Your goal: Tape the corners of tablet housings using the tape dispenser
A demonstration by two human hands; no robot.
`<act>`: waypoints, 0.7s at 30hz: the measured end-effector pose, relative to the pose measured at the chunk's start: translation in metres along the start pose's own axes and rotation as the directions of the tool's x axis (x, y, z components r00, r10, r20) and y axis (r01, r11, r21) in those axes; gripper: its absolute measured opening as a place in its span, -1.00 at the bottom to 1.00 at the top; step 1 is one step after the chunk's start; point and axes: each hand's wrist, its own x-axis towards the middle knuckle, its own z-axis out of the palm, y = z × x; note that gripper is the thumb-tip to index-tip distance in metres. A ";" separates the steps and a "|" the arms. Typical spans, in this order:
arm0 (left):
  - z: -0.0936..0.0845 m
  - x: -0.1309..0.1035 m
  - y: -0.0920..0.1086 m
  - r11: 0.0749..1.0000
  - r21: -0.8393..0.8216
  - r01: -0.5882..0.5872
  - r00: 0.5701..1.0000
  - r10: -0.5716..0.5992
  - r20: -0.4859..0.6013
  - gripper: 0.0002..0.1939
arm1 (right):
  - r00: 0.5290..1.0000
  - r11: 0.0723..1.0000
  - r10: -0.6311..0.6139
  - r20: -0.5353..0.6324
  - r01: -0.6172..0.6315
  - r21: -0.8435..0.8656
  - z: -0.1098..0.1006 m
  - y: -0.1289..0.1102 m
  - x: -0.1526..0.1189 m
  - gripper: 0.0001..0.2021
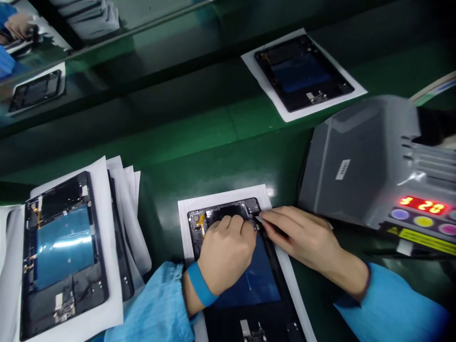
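the opened tablet (245, 280) lies back-side up on a white sheet (228, 194) at 6 o'clock on the green surface (199, 142), its blue battery film showing toward the person and its board end pointing to 12 o'clock. the left hand (224, 254), a blue wrist strap (199, 285) around its wrist, rests curled on the upper part of the tablet, fingers drawn together and pressing down near the top edge; whether anything sits under the fingertips cannot be told. the right hand (302, 237) comes in from 3 o'clock, its fingers pinched together on a small slim tool or part (259, 219) at the tablet's top right corner, too small to name. to do this well, it seems wise to keep the left hand flat and steady so the tablet does not slide on the sheet, and to work the right hand in small, low motions, since the exposed board and flex parts beside the yellow tape look delicate. at 9 o'clock another opened tablet (60, 251) lies on a stack of white sheets; at 1 o'clock a third tablet (302, 73) rests on its own sheet, well apart. a grey machine (366, 161) with a red digit display (423, 205) and coloured buttons stands at 3 o'clock, just beside the right hand.
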 end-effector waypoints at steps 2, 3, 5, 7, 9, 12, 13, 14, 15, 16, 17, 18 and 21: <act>0.002 0.000 -0.001 0.999 -0.033 -0.001 1.000 0.001 -0.015 -0.85 | 1.000 1.000 -0.004 0.018 0.004 0.007 0.001 0.000 0.000 -0.87; 0.003 0.001 -0.001 0.999 -0.053 -0.001 1.000 0.000 -0.024 -0.84 | 1.000 1.000 -0.004 0.022 0.003 0.008 0.001 0.000 0.000 -0.86; 0.006 0.001 -0.002 0.996 -0.086 -0.002 0.999 -0.002 -0.042 -0.82 | 1.000 1.000 -0.003 0.026 0.003 0.002 0.002 0.001 0.000 -0.85; 0.008 0.002 -0.002 0.994 -0.110 -0.004 0.998 -0.002 -0.056 -0.82 | 1.000 1.000 -0.006 0.029 0.006 -0.003 0.003 0.002 0.000 -0.85; 0.009 0.003 -0.002 0.992 -0.126 -0.002 0.998 -0.005 -0.060 -0.83 | 0.999 1.000 -0.011 0.033 0.011 0.001 0.002 0.002 0.000 -0.85; 0.009 0.003 -0.003 0.991 -0.137 -0.002 0.998 -0.006 -0.060 -0.86 | 0.999 1.000 -0.017 0.038 0.017 0.015 0.001 0.001 0.001 -0.85; 0.009 0.003 -0.003 0.990 -0.138 -0.003 0.998 -0.006 -0.062 -0.86 | 0.999 1.000 -0.020 0.040 0.019 0.015 0.001 0.001 0.001 -0.85; 0.009 0.003 -0.003 0.991 -0.137 -0.004 0.998 -0.004 -0.062 -0.87 | 0.999 1.000 -0.021 0.042 0.021 0.013 0.001 0.001 0.001 -0.85; 0.008 0.003 -0.003 0.991 -0.136 -0.004 0.998 -0.004 -0.063 -0.88 | 0.999 1.000 -0.022 0.045 0.022 0.011 0.001 0.001 0.001 -0.85; 0.009 0.003 -0.003 0.991 -0.134 -0.005 0.998 -0.003 -0.063 -0.89 | 0.999 1.000 -0.023 0.048 0.022 0.009 0.001 0.001 0.001 -0.85; 0.009 0.003 -0.003 0.991 -0.132 -0.006 0.998 -0.003 -0.063 -0.90 | 0.998 1.000 -0.022 0.050 0.022 0.010 0.001 0.001 0.001 -0.85; 0.009 0.003 -0.003 0.991 -0.132 -0.007 0.998 -0.001 -0.063 -0.91 | 0.998 1.000 -0.019 0.052 0.019 0.011 0.002 0.001 0.000 -0.85; 0.009 0.003 -0.003 0.991 -0.134 -0.006 0.998 -0.002 -0.063 -0.92 | 0.998 1.000 -0.018 0.053 0.018 0.009 0.002 0.000 0.001 -0.86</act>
